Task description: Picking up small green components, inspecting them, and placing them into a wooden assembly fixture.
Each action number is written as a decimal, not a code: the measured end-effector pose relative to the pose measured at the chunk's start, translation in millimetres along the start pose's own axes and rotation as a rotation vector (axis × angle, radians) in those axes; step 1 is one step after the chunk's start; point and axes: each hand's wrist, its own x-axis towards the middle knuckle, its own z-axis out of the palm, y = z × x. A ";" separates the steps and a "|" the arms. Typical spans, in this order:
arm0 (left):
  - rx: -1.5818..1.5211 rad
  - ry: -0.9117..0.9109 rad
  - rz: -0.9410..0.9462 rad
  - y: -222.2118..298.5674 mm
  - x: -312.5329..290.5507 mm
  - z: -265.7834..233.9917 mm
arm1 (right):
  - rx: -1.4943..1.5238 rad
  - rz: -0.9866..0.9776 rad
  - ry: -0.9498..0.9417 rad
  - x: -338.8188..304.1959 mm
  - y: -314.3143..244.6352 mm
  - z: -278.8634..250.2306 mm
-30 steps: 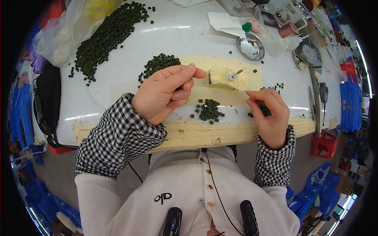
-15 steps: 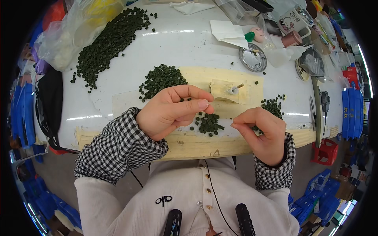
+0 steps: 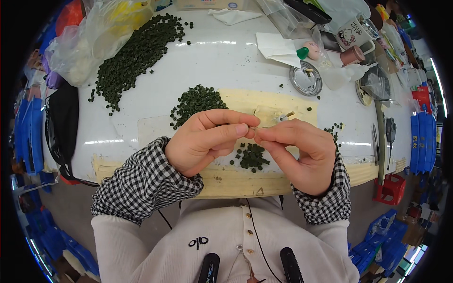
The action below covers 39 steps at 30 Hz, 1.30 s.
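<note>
My left hand is closed in a pinch, thumb against forefinger, above the near middle of the table. Its fingertips meet those of my right hand, which is pinched too. Whatever lies between them is too small to make out. Just under the fingertips is a small heap of dark green pieces. A larger heap of green pieces lies beyond my left hand. Behind my right hand a wrapped cream block with a short upright peg is partly hidden.
A long pile of green pieces spreads at the far left beside clear plastic bags. A round metal dish, a white paper and a mug stand at the far right. Tweezers and a screwdriver lie along the right edge.
My right hand has moved left and up from over the right-hand green pieces, and its fingertips now meet my left hand's. My left hand stays nearly in place; the whole view has shifted slightly.
</note>
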 end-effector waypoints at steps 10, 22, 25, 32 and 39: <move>-0.028 0.017 0.013 -1.4 0.4 -2.1 | 0.074 0.084 0.045 -2.7 -0.6 2.8; 0.008 0.003 0.040 -2.2 -1.2 0.1 | 0.172 0.129 0.035 -5.8 5.3 5.9; 0.005 -0.002 0.054 -2.2 -1.7 -0.3 | 0.249 0.160 0.035 -6.5 5.8 8.5; -0.014 0.000 0.072 -2.8 -1.6 -1.1 | 0.404 0.236 0.045 -6.7 2.6 10.3; 0.043 0.018 0.084 -2.3 -2.7 -0.7 | 0.459 0.268 0.052 -8.0 4.9 11.9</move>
